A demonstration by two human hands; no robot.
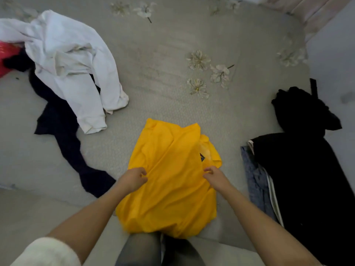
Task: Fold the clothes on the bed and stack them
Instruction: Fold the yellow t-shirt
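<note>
a home bedroom: flower-print bed (172, 54) strewn with loose clothes (73, 60)

The shirt (169, 179) is bright yellow and plain, apart from a small dark mark (201, 157) on it. The bed (153, 73) is pale grey, printed with scattered cream-white flowers (197, 60) on thin dark stems. One garment (76, 60) is plain white, another (63, 131) is dark navy, and an item (5, 56) at the left edge is red. The pile of clothes (299, 169) is black, with a blue-grey piece (253, 179) and white stripes (272, 191) beside it. The person's sleeve (48, 252) is cream-white.
</note>
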